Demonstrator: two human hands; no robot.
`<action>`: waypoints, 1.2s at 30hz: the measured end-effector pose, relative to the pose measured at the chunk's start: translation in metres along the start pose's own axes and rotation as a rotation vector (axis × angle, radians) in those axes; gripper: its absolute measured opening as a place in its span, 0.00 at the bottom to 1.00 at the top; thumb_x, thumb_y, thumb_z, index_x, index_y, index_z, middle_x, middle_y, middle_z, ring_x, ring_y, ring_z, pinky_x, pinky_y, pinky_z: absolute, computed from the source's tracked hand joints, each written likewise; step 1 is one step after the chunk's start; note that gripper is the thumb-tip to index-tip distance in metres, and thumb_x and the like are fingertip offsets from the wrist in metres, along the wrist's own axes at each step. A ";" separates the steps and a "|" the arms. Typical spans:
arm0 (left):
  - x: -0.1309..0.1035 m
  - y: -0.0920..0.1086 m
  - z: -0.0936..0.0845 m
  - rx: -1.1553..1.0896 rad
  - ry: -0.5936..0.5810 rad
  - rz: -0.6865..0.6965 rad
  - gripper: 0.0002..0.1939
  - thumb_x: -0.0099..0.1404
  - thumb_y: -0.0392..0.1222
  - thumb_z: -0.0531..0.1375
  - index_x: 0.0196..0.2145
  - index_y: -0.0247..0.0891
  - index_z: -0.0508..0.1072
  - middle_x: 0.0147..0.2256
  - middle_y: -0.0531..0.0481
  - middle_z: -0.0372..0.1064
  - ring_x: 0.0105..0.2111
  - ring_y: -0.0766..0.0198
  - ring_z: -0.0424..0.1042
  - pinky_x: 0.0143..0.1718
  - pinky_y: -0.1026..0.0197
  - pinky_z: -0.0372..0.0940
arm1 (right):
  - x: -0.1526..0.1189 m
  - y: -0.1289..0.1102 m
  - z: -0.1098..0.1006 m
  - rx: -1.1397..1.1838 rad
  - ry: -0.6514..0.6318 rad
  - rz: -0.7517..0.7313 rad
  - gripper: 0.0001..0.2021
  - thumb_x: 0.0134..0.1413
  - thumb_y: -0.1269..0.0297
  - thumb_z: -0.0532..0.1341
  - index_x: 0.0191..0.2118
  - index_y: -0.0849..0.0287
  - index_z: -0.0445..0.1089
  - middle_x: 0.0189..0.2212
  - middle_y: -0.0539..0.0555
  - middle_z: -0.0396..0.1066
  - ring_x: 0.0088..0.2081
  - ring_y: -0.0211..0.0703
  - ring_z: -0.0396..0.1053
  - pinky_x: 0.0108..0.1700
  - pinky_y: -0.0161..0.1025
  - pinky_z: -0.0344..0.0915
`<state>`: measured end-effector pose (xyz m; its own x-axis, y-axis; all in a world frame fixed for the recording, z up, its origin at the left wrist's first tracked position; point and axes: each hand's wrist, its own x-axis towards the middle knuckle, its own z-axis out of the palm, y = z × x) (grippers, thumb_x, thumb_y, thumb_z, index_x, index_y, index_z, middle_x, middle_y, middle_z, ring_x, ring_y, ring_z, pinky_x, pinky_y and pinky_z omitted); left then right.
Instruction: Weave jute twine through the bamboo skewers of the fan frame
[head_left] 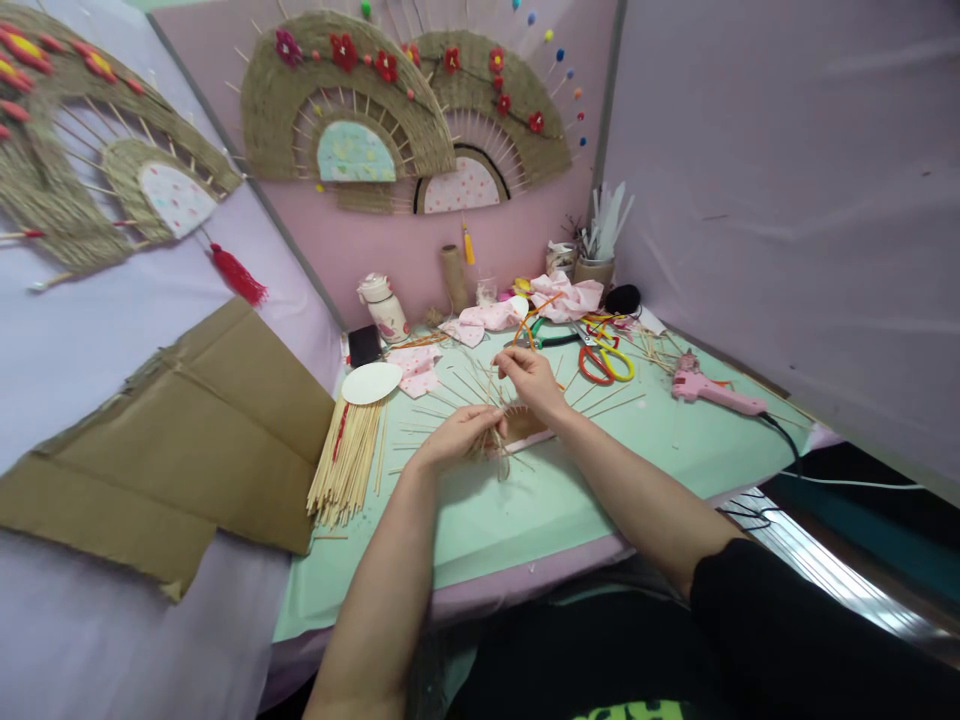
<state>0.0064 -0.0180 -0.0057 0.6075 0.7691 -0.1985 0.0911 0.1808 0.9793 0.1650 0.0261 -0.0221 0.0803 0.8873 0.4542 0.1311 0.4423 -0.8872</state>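
A fan frame lies on the table before me: a brown cardboard piece point(525, 426) with a pale lower edge and thin sticks point(611, 403) spreading outward from it. My left hand point(466, 430) is closed at the frame's left side, its fingertips pinching thin tan twine point(501, 466), with loose loops hanging below. Above the cardboard, my right hand point(531, 380) is closed in a pinch with its fingertips on a thin strand of the twine. The hands hide part of the sticks and of the twine's path.
Bundled bamboo sticks point(345, 460) lie left under a white oval disc point(372, 383). Beyond the hands are orange-and-yellow scissors point(606, 362), green-handled pliers point(559, 341) and pink cloth point(566, 298). A pink glue gun point(712, 390) with a cord lies right; a cardboard sheet point(172, 430) leans left.
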 end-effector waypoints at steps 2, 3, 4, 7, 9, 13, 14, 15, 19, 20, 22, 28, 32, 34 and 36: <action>0.002 -0.001 0.000 -0.102 0.025 0.026 0.19 0.58 0.55 0.57 0.27 0.33 0.72 0.17 0.54 0.56 0.16 0.72 0.55 0.19 0.67 0.52 | -0.001 0.002 0.002 -0.091 -0.036 0.051 0.14 0.53 0.54 0.56 0.29 0.60 0.70 0.26 0.52 0.69 0.31 0.40 0.65 0.38 0.40 0.62; 0.004 -0.001 -0.001 -0.151 0.067 0.062 0.21 0.59 0.56 0.56 0.29 0.33 0.73 0.16 0.55 0.54 0.16 0.73 0.54 0.19 0.67 0.52 | -0.001 0.001 0.002 -0.140 -0.004 0.033 0.13 0.52 0.55 0.56 0.31 0.60 0.70 0.30 0.54 0.70 0.34 0.42 0.66 0.41 0.41 0.62; 0.006 -0.002 -0.003 -0.197 0.119 0.107 0.22 0.59 0.57 0.55 0.32 0.32 0.73 0.16 0.56 0.52 0.16 0.73 0.53 0.19 0.68 0.52 | -0.003 -0.001 0.003 -0.177 0.046 -0.019 0.13 0.53 0.56 0.57 0.34 0.59 0.70 0.35 0.55 0.70 0.38 0.43 0.66 0.44 0.42 0.61; 0.012 -0.004 -0.009 -0.290 0.275 0.249 0.26 0.60 0.59 0.53 0.39 0.32 0.74 0.16 0.58 0.49 0.16 0.74 0.51 0.19 0.68 0.51 | -0.010 -0.013 0.004 -0.157 0.108 -0.209 0.12 0.56 0.57 0.55 0.40 0.58 0.69 0.41 0.56 0.68 0.44 0.43 0.64 0.48 0.43 0.60; 0.016 -0.007 -0.012 -0.307 0.365 0.305 0.25 0.60 0.58 0.54 0.41 0.32 0.74 0.17 0.56 0.52 0.16 0.74 0.51 0.18 0.69 0.50 | -0.015 -0.022 0.006 -0.118 0.035 -0.290 0.11 0.57 0.58 0.53 0.38 0.57 0.69 0.38 0.55 0.69 0.43 0.43 0.65 0.47 0.43 0.61; 0.022 -0.011 -0.013 -0.359 0.480 0.356 0.23 0.58 0.57 0.57 0.37 0.33 0.74 0.17 0.55 0.56 0.17 0.74 0.53 0.18 0.69 0.49 | -0.023 -0.030 0.013 -0.143 -0.183 -0.410 0.08 0.54 0.61 0.58 0.37 0.55 0.71 0.37 0.54 0.72 0.42 0.44 0.67 0.48 0.45 0.60; 0.022 -0.011 -0.013 -0.365 0.482 0.364 0.22 0.58 0.57 0.57 0.37 0.33 0.74 0.18 0.55 0.58 0.17 0.74 0.54 0.18 0.69 0.50 | -0.024 -0.029 0.015 -0.161 -0.206 -0.427 0.07 0.53 0.62 0.59 0.38 0.54 0.71 0.37 0.53 0.72 0.42 0.44 0.67 0.49 0.45 0.60; 0.022 -0.011 -0.012 -0.361 0.479 0.374 0.22 0.59 0.57 0.57 0.38 0.33 0.74 0.19 0.54 0.61 0.17 0.74 0.55 0.18 0.69 0.50 | -0.024 -0.028 0.017 -0.179 -0.213 -0.436 0.07 0.52 0.63 0.59 0.38 0.54 0.71 0.38 0.53 0.72 0.43 0.44 0.67 0.49 0.46 0.60; 0.022 -0.011 -0.012 -0.330 0.490 0.411 0.23 0.60 0.56 0.55 0.40 0.33 0.74 0.30 0.47 0.70 0.23 0.72 0.64 0.22 0.68 0.56 | -0.024 -0.018 0.023 -0.216 -0.207 -0.431 0.06 0.53 0.65 0.58 0.36 0.53 0.72 0.35 0.54 0.73 0.41 0.44 0.67 0.46 0.46 0.60; 0.021 -0.011 -0.011 -0.338 0.503 0.406 0.23 0.60 0.56 0.55 0.40 0.33 0.74 0.31 0.46 0.71 0.24 0.71 0.65 0.24 0.68 0.57 | -0.025 -0.017 0.024 -0.219 -0.206 -0.430 0.06 0.54 0.64 0.58 0.35 0.54 0.72 0.34 0.54 0.72 0.40 0.44 0.67 0.45 0.46 0.61; 0.020 -0.010 -0.011 -0.368 0.526 0.385 0.23 0.60 0.56 0.55 0.39 0.32 0.73 0.29 0.47 0.70 0.24 0.70 0.66 0.25 0.67 0.59 | -0.026 -0.015 0.026 -0.227 -0.199 -0.433 0.06 0.55 0.64 0.57 0.34 0.54 0.71 0.32 0.54 0.71 0.39 0.44 0.66 0.44 0.45 0.61; 0.016 -0.005 -0.004 -0.509 0.434 0.369 0.22 0.58 0.56 0.57 0.41 0.34 0.70 0.27 0.51 0.67 0.25 0.70 0.67 0.27 0.67 0.60 | -0.031 -0.017 0.030 -0.235 -0.165 -0.428 0.06 0.56 0.63 0.56 0.31 0.55 0.69 0.30 0.54 0.69 0.37 0.43 0.64 0.43 0.44 0.60; 0.016 -0.003 0.000 -0.522 0.372 0.364 0.20 0.54 0.46 0.63 0.43 0.35 0.68 0.29 0.52 0.67 0.26 0.72 0.66 0.28 0.68 0.60 | -0.031 -0.017 0.030 -0.210 -0.102 -0.392 0.07 0.56 0.63 0.56 0.31 0.55 0.70 0.30 0.54 0.68 0.38 0.44 0.64 0.43 0.44 0.60; 0.015 -0.003 0.000 -0.510 0.382 0.375 0.19 0.55 0.45 0.63 0.43 0.35 0.68 0.31 0.52 0.67 0.28 0.72 0.66 0.30 0.68 0.60 | -0.032 -0.017 0.030 -0.199 -0.103 -0.385 0.07 0.56 0.63 0.56 0.31 0.55 0.70 0.31 0.54 0.68 0.38 0.43 0.64 0.43 0.44 0.60; 0.015 -0.003 -0.001 -0.499 0.404 0.387 0.17 0.56 0.45 0.62 0.42 0.36 0.68 0.32 0.52 0.66 0.29 0.71 0.67 0.31 0.68 0.60 | -0.033 -0.017 0.031 -0.191 -0.116 -0.386 0.07 0.56 0.62 0.56 0.32 0.55 0.71 0.31 0.54 0.68 0.38 0.43 0.64 0.44 0.44 0.61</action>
<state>0.0150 -0.0063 -0.0113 0.1775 0.9821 0.0635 -0.4977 0.0339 0.8667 0.1300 -0.0065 -0.0244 -0.1202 0.6753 0.7277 0.3104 0.7218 -0.6185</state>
